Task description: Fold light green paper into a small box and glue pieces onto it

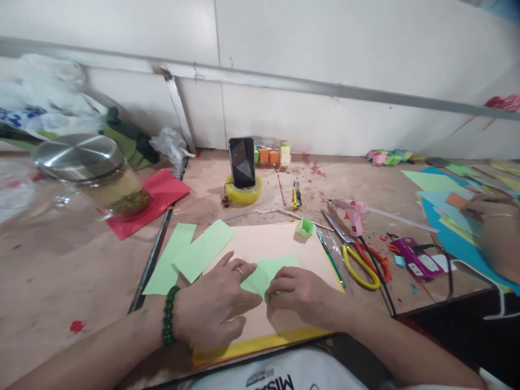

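Note:
A light green piece of paper (pixel 271 272) lies on a pale board (pixel 260 234) with a yellow edge, between my two hands. My left hand (pixel 223 292), with a green bead bracelet above it, rests with fingers spread, its fingertips at the paper's left side. Curled fingers of my right hand (pixel 298 297) press on the paper's near right part; their tips are partly hidden. A small green paper box (pixel 304 229), open at the top, stands at the board's far right. Two more green strips (pixel 205 249) overlap at the board's left edge.
Behind the board a phone (pixel 242 162) leans in a yellow tape roll (pixel 244 190). Scissors (pixel 359 265), a pink glue gun (pixel 352 214) and a box cutter (pixel 297 194) lie rightward. A lidded glass jar (pixel 109 184) stands left. Another person's hand (pixel 498 222) is over coloured paper at right.

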Motion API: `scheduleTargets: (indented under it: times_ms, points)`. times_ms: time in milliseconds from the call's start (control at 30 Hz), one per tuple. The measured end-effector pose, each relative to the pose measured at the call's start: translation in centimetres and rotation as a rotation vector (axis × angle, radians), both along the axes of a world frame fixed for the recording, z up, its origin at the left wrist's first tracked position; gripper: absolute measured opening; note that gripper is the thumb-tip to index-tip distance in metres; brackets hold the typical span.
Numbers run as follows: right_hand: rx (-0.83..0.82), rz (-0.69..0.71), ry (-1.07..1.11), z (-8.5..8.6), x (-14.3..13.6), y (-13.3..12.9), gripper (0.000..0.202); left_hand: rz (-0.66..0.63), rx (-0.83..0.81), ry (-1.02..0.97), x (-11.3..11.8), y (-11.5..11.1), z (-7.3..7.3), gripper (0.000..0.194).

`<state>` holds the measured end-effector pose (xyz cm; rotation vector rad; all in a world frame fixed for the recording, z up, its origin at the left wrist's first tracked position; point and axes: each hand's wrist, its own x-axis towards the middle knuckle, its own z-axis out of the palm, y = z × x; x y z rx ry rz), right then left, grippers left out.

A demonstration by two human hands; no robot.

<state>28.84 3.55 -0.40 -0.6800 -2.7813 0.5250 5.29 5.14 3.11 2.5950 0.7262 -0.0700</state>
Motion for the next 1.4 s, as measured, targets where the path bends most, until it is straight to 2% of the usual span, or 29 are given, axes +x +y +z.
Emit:
scheduleTargets:
  times_ms: [133, 300, 467, 667, 867, 1067, 1233, 1400]
  points:
    - [-0.027, -0.034, -0.054, -0.1, 0.2, -0.2, 0.034, -0.014, -0.044, 0.037, -0.2, 0.1, 0.3, 0.023]
    - [0.065, -0.015, -0.173, -0.3, 0.2, -0.4, 0.027, 0.011, -0.057, -0.02, -0.1, 0.1, 0.1, 0.049]
    - [0.1, 0.022, -0.216, -0.2, 0.4, -0.7, 0.021, 0.016, -0.051, 0.0, 0.1, 0.0, 0.2, 0.049]
    - [0.07, -0.017, -0.277, 0.5, 1.5, -1.4, 0.016, 0.011, -0.055, 0.028, 0.1, 0.0, 0.2, 0.057]
    - [0.049, -0.081, -0.249, 0.0, 3.7, -2.2, 0.024, 0.009, -0.042, 0.012, -0.2, 0.0, 0.0, 0.061]
    - [0.089, -0.208, -0.151, -0.8, 5.5, -3.1, 0.033, 0.003, 0.0, 0.037, 0.0, -0.2, -0.1, 0.069]
    - [0.227, -0.253, -0.109, -0.7, 4.0, -3.2, 0.033, -0.046, 0.146, 0.072, 1.8, -1.2, -0.2, 0.069]
    - [0.23, -0.182, -0.113, -1.5, 1.9, -3.1, 0.027, -0.052, 0.226, 0.133, 2.9, -2.2, -1.0, 0.064]
